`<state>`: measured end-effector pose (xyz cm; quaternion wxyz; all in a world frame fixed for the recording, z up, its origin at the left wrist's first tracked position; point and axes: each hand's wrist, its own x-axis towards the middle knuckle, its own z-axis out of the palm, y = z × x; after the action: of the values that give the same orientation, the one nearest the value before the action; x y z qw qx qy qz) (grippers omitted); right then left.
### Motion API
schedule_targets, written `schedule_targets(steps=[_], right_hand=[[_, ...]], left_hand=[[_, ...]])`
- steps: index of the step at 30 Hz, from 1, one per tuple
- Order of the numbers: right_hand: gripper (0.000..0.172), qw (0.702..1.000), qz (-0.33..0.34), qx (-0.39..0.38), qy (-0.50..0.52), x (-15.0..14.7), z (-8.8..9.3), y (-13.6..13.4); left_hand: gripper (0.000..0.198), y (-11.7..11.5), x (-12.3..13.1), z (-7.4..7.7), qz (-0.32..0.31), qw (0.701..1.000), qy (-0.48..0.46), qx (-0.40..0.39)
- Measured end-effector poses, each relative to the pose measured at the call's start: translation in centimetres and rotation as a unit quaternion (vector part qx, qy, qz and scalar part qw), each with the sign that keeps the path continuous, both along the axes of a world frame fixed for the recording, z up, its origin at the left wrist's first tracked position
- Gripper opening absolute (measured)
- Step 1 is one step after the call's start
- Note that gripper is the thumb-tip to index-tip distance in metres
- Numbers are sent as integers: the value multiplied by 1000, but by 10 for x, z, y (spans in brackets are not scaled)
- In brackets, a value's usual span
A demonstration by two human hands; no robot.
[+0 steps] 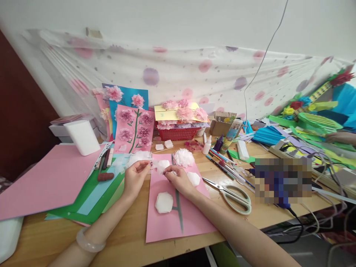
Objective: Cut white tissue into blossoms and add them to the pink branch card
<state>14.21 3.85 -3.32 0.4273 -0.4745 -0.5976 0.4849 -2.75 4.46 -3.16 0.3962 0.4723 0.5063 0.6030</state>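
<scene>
A pink card (164, 230) lies on the wooden table with a dark green stem drawn on it. On it sit a ruffled white tissue flower (184, 158) and flat white tissue pieces (164, 203). My left hand (137, 178) is pinched above the card's left edge; whatever is between its fingertips is too small to make out. Over the card's middle, my right hand (180, 179) is closed, thumb and fingers pinched at the edge of white tissue paper (162, 167). Behind the left hand lies a loose pile of white tissue (139, 157).
Scissors (233, 194) lie right of the card, beside pencils (222, 167) and a white glue bottle (207, 145). A red basket (178, 134) of paper flowers and a pink flower card (135, 128) stand behind. Cables and a power strip run at right, near another person's hand (341, 137).
</scene>
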Motion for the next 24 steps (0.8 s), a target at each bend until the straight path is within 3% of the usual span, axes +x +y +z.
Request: schedule_targets(steps=[8,12,15,20,24], right_hand=[[9,1000,-15,-9,3,1,-2,0],[12,1000,-18,-7,22,2,-3,1],[12,999,-8,-10,39,2,-3,1],[7,995,5,-48,89,1,-2,-1],[18,976,33,-126,173,1,0,-1]], left_hand=[[38,7,-9,5,0,997,-73,-10],[39,8,-14,9,-133,978,-153,-57],[39,4,-11,9,-185,976,-96,-63],[41,1,-2,6,-158,986,-29,-53],[42,14,-15,-1,-74,997,26,-21]])
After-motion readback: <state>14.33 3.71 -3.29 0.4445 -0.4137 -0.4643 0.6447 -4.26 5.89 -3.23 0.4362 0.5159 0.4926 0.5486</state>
